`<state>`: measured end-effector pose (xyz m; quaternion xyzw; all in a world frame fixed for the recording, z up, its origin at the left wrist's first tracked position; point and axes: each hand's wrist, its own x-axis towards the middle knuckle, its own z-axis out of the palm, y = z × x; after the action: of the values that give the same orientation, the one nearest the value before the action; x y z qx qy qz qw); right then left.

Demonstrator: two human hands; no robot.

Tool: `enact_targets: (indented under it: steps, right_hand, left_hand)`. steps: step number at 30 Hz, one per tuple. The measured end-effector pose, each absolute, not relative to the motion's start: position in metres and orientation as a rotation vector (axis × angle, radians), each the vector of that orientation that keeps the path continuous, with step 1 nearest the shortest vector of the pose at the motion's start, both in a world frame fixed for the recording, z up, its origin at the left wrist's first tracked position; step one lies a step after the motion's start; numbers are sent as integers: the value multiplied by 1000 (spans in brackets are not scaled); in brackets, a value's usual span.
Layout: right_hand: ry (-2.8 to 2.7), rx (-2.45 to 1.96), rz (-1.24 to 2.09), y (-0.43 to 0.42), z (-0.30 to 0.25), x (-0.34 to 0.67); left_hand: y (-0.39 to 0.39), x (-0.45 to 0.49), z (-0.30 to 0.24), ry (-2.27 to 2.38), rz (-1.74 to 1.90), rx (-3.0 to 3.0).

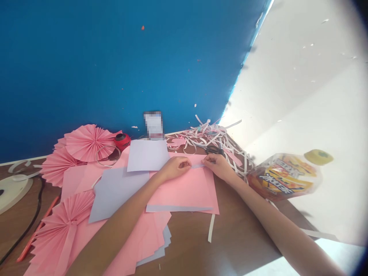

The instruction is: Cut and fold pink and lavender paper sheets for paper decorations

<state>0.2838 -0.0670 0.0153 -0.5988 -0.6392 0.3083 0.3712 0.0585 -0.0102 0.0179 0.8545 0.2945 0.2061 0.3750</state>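
Note:
My left hand [176, 167] and my right hand [216, 164] meet at the far edge of a pink paper sheet [184, 189] on the brown table [238, 234]. Both pinch a narrow pale strip or fold [197, 165] between them, fingers pressed together. The pink sheet lies on a lavender sheet whose edge [172, 208] shows below it. Black scissors [214, 149] lie just behind my right hand, among paper strips.
Pleated pink paper fans [86, 142] [57, 230] lie at left, with lavender sheets [147, 155] [115, 191]. A red tape roll [122, 140] and a heap of cut strips [212, 136] sit by the blue wall. A plastic bottle [284, 174] lies at right. A loose strip [211, 228] rests near me.

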Motion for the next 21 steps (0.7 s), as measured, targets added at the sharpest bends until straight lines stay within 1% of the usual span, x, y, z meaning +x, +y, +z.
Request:
enact_targets:
  steps: [11, 16, 21]
  right_hand:
    - [-1618, -1569, 765, -69, 13, 285]
    - [-1579, -1588, 775, -70, 13, 284]
    - [-1430, -1562, 910, -70, 17, 283]
  left_hand:
    - [-11, 59, 21, 751, 508, 2303]
    - [-14, 58, 21, 714, 556, 2377]
    - [-13, 58, 21, 716, 567, 2374]
